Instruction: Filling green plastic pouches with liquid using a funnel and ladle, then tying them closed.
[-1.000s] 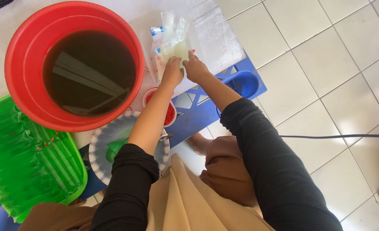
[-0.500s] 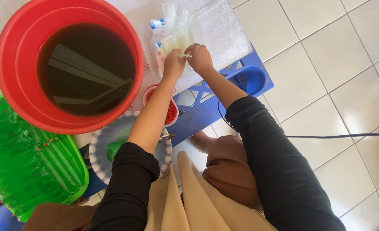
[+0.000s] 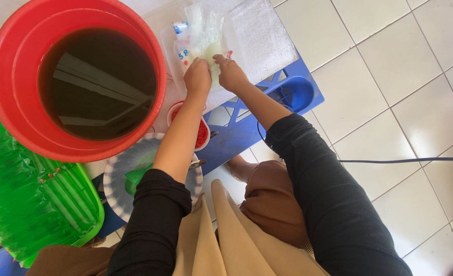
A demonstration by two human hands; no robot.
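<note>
Both hands are closed on 1 clear plastic bag [image 3: 206,43]. The left hand [image 3: 198,76] grips the bag's near left edge, fingers curled under. The right hand [image 3: 230,71] pinches the bag's near right edge; how firmly its fingertips meet cannot be told. The 2 hands sit just beside each other, knuckles nearly touching.

The bag holds a pale yellowish mass and carries blue and red print. It lies on a white cloth [image 3: 265,38], which is spread over a blue plastic stool [image 3: 288,94]. The bag's far end reaches the top edge of the view.

Below the left forearm sits a small red bowl [image 3: 203,135] holding red bits, partly hidden by the arm. Nearer the body is a round grey-white fan [image 3: 129,168] with a green centre, also partly covered by the arm.

To the left stands a large red basin [image 3: 4,76] filled with dark brown liquid. Touching its lower edge is a green basket [image 3: 32,204] stacked with long narrow clear packets.

Both arms wear black sleeves [image 3: 313,174]. A black cable [image 3: 405,160] runs across the white tiled floor [image 3: 390,61] at the right.
</note>
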